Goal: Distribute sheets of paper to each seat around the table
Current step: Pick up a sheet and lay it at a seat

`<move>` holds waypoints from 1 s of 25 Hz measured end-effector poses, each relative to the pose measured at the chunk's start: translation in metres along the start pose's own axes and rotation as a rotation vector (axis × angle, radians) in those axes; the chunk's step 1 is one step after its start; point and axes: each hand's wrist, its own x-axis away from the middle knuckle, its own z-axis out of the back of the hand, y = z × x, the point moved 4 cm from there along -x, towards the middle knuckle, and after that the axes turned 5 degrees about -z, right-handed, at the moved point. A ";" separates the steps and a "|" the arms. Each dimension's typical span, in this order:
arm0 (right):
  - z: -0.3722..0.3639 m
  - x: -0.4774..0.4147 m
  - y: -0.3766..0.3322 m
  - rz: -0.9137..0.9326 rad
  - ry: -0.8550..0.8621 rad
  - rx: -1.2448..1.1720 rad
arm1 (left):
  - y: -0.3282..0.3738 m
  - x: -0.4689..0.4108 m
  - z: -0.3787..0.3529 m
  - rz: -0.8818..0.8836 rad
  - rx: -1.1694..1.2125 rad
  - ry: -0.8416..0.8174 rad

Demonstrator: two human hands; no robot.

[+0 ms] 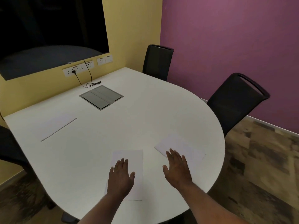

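Observation:
A white sheet of paper (134, 160) lies at the near edge of the white table (129, 123), and my left hand (120, 177) rests flat on it with fingers spread. A second sheet (181, 145) lies angled toward the right edge; my right hand (177, 168) lies flat over its near corner, fingers apart. A third sheet (55, 126) lies at the left side of the table. Neither hand grips anything.
Two black chairs stand by the purple wall, one (157, 61) at the far corner, one (234, 101) at the right. Part of another chair (9, 147) shows at the left. A grey cable box (101, 97) sits in the tabletop, with a black cord (90, 84) behind it.

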 end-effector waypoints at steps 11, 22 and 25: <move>0.049 -0.028 0.139 0.237 -0.101 0.003 | 0.181 0.018 -0.050 0.105 -0.136 0.007; 0.086 -0.079 0.220 0.255 -0.094 -0.013 | 0.254 -0.022 -0.081 0.152 -0.116 -0.012; 0.079 -0.106 0.233 0.267 -0.119 -0.001 | 0.259 -0.034 -0.103 0.192 -0.089 -0.027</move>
